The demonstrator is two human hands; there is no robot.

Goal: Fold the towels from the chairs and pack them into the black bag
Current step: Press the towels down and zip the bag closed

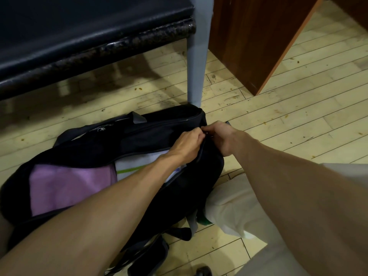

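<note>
Pinching the black bag (151, 134) at its zip end, your left hand (187, 143) and right hand (221, 136) meet with fingers curled. The purple towel (65, 188) and white towel (137, 165) lie inside the open mouth, on the floor beside the chair (79, 36). Packing looks done. Closing comes next, and it calls for one hand to anchor the fabric while the other draws the slider.

The soft black bag (151, 134) lies unzipped, stretching from 8 o'clock toward 1 o'clock. Inside, a folded purple towel (65, 188) fills its 8 o'clock end. A green-striped white towel (137, 162) touches that towel's 2 o'clock side.
</note>
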